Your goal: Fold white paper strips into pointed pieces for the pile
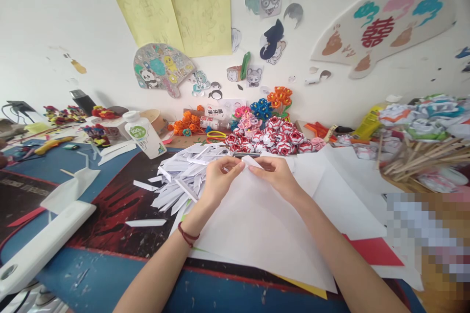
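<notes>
Between my two hands is a small folded white paper strip (251, 162), held up over a large white paper sheet (264, 230). My left hand (223, 176) pinches one end between thumb and fingertips. At the other end, my right hand (277, 176) grips the strip with thumb and bent fingers. Just left of my left hand lies a heap of folded white paper strips (183, 176), some of them jutting outward. A single loose strip (146, 223) rests apart on the dark mat (117, 205).
Behind my hands stand red-and-white paper flowers (282, 137) and orange flowers (187, 123). A white bottle (145, 134) is at back left. A long white bar (47, 244) crosses the left front edge. Wooden sticks (426, 156) lie at right.
</notes>
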### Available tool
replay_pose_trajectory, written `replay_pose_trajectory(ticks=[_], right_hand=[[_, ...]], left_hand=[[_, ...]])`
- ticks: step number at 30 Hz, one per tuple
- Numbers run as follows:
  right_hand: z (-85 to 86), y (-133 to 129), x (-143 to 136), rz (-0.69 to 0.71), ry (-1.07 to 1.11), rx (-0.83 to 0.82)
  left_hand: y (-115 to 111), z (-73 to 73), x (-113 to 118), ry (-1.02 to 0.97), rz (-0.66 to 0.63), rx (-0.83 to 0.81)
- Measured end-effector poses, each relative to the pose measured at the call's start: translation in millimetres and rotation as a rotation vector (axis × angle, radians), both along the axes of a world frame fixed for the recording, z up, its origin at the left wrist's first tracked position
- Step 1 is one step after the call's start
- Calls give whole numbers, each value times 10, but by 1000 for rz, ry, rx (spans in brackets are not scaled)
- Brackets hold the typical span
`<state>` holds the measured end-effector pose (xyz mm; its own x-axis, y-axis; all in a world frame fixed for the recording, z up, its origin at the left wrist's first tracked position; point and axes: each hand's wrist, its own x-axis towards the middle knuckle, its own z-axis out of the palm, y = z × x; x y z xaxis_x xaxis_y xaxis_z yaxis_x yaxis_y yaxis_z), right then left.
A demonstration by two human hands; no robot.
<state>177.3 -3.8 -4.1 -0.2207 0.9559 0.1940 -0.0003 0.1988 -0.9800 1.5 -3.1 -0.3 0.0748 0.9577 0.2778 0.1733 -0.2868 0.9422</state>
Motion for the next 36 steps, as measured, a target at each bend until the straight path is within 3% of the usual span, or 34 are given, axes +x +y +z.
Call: replay_pose_trajectory(ticks=[19, 36], right_hand=[[2, -37, -31, 1, 51, -12], [-44, 15, 13, 1, -52, 19]], left_hand=[[8, -17, -2, -38, 2, -15], [0, -10, -9, 166, 7, 73]])
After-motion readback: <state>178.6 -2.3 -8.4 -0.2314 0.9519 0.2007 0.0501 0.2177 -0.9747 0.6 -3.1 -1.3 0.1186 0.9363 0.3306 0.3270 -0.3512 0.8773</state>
